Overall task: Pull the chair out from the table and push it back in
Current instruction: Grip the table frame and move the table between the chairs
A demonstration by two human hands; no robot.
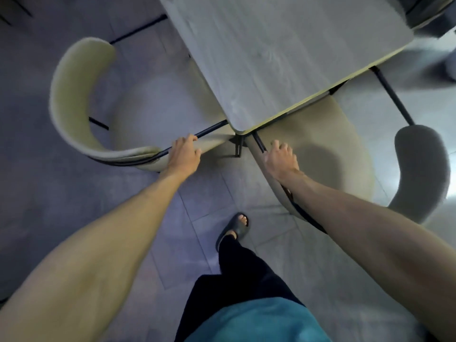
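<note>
A teal shirt hem (259, 324) and a dark trouser leg (237, 265) fill the bottom of the view, with one foot in a dark slide sandal (234, 229) stepped forward onto the grey tiled floor (44, 206). Two bare forearms reach up from either side of them. The left hand (183, 156) is wrapped over the end of the curved backrest of a cream upholstered chair (71, 95), fingers (190, 139) curled over the top edge where a thin black frame rod runs along it, thumb at the near side, so the hand is clamped on that chair's back. The right hand (281, 160) lies on the upper edge of a second chair (330, 154), beige, whose seat sits partly under the table; its fingers bend over the rim next to a black frame bar, but whether they close fully around it cannot be told. The two chairs stand at adjoining sides of the table's near corner, each tucked close with its seat reaching under the top. The table (271, 58) has a pale grey wood-grain top with a light edge band and thin black legs. Another chair back, grey and curved (422, 169), shows at the right edge, blurred
</note>
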